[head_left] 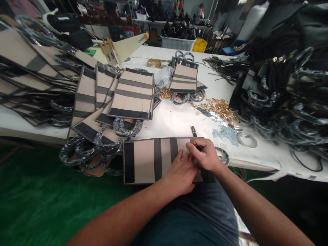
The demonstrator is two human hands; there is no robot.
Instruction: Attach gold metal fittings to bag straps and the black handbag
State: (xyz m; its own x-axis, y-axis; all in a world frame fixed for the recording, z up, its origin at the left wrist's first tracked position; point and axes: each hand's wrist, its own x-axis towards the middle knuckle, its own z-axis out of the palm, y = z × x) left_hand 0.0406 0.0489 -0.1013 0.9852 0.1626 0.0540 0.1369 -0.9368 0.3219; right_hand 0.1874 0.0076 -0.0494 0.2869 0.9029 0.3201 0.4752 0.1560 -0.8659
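Observation:
A beige panel with black and grey bands [143,160] lies at the table's front edge, partly over my lap. My left hand [183,172] rests on its right part, fingers spread and pointing up the panel. Just to the right, my right hand [206,153] is closed round a small dark tool [199,148], its lower end hidden by the fingers. A short black strap with a metal end [193,131] sticks out beyond the panel's far edge. One plastic-wrapped handle [223,156] shows past the right hand.
Stacked panels with wrapped handles [132,90] stand to the left, and a smaller stack [184,77] farther back. Gold metal pieces [221,109], grey plates [227,134] and a tape roll [247,140] lie on the white table [169,119]. Black bags [269,92] are heaped right.

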